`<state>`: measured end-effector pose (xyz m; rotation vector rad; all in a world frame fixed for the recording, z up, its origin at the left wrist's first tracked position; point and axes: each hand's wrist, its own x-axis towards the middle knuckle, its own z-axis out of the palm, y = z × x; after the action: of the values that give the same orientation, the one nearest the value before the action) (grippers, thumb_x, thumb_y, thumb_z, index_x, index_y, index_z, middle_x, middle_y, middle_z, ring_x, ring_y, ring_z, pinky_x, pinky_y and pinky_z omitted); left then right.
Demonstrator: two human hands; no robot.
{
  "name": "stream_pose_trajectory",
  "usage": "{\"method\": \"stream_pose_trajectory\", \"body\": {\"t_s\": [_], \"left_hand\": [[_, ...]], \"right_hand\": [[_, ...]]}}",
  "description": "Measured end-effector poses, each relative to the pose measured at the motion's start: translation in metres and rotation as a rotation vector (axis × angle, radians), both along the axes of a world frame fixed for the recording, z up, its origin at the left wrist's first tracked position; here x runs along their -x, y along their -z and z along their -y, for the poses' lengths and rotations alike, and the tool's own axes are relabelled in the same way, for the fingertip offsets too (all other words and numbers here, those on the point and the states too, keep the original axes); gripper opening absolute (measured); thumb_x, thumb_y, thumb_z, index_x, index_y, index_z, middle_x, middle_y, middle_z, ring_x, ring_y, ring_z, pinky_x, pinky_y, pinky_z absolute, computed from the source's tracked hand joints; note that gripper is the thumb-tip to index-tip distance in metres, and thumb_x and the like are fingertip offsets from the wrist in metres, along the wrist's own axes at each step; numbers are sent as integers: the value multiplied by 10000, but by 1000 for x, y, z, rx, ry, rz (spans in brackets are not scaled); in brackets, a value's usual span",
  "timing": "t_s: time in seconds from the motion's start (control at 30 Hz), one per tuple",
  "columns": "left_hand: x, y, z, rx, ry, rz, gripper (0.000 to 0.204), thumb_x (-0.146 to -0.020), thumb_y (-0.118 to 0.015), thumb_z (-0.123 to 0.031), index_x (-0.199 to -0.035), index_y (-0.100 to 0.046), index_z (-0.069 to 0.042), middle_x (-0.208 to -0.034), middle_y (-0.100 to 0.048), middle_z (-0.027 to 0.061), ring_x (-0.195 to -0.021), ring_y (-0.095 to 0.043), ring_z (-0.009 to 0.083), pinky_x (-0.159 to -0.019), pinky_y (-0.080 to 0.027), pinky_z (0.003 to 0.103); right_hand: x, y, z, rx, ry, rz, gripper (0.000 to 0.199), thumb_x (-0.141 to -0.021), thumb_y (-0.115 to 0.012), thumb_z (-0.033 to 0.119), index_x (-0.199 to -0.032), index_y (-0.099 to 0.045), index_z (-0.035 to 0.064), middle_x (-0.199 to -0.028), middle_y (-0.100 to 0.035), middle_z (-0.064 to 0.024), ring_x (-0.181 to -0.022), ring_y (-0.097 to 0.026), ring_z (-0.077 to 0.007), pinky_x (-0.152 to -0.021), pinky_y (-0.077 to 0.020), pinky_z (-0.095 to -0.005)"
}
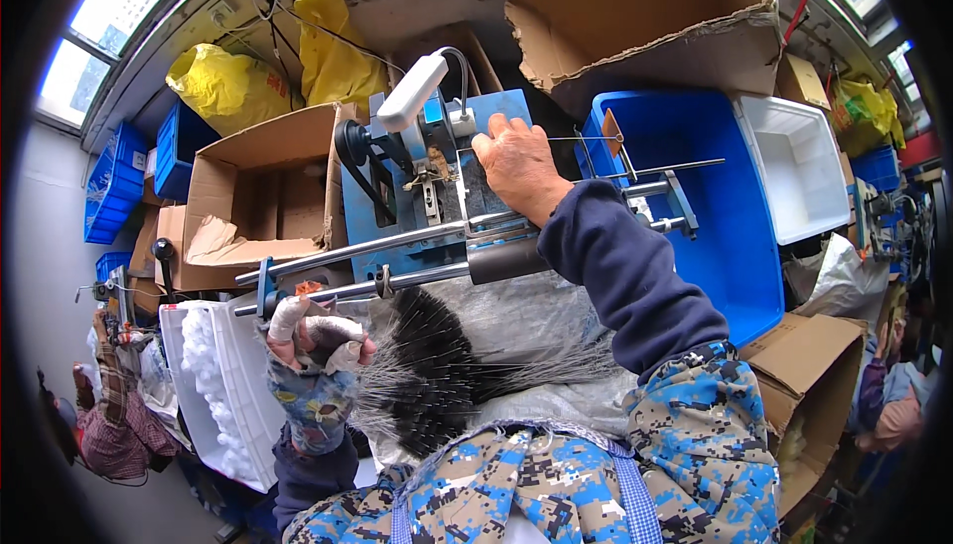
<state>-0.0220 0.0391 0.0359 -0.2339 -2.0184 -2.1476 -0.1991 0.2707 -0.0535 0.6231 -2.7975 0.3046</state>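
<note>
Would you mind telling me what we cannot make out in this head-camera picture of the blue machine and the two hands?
- Right hand: its fingers curl over the blue machine, so what they grip is hidden.
- Left hand: bandaged fingers cover whatever it pinches at the wire bundle.
- White foam box: its lower part is hidden by the left forearm.
- People at both edges: cut off by the dark fisheye rim.

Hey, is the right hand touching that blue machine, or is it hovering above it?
Touching. The head view shows the right hand pressed flat against the blue machine, fingers on its face with no gap visible.
</note>
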Motion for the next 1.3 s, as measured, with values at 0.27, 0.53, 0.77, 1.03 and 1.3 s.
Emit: {"method": "stream_pose_trajectory", "body": {"t_s": [0.27,0.53,0.77,1.03,1.3], "left_hand": [[3,14,-10,-33,-64,140,488,-794,-559,79,-1229,-411,-86,-791,-601,144,-647,-610,186,-499,-504,239],[3,18,-12,-64,-68,122,502,-788,-568,86,-1234,-413,-83,-798,-604,157,-643,-614,190,-500,-508,241],[0,24,-6,-87,-89,130,496,-805,-545,76,-1253,-398,-76,-809,-602,146,-646,-613,188,-493,-509,239],[2,18,-14,-87,-103,129,481,-795,-553,87,-1224,-425,-88,-807,-602,143,-645,-612,189,-494,-501,236],[0,11,-21,-49,-57,140,482,-797,-552,85,-1225,-418,-90,-811,-608,141,-645,-614,183,-493,-496,227]], "right_hand": [[7,8,-1,108,-15,55,127,-732,-552,103,-824,-638,86,-871,-578,-100,-817,-556,-266,-704,-409,-408],[1,5,-13,81,62,14,334,-707,-643,224,-997,-623,59,-1119,-494,-126,-1050,-429,-280,-840,-331,-436],[-36,-5,-28,61,93,131,496,-665,-695,283,-1048,-542,8,-1172,-368,-160,-1080,-382,-308,-819,-365,-460],[-37,0,-8,72,95,186,586,-751,-648,300,-1167,-454,-63,-1029,-422,-161,-892,-519,-282,-695,-496,-358],[-40,0,57,188,30,149,634,-767,-623,332,-1174,-411,-106,-969,-495,-182,-800,-551,-284,-640,-505,-331]]}}
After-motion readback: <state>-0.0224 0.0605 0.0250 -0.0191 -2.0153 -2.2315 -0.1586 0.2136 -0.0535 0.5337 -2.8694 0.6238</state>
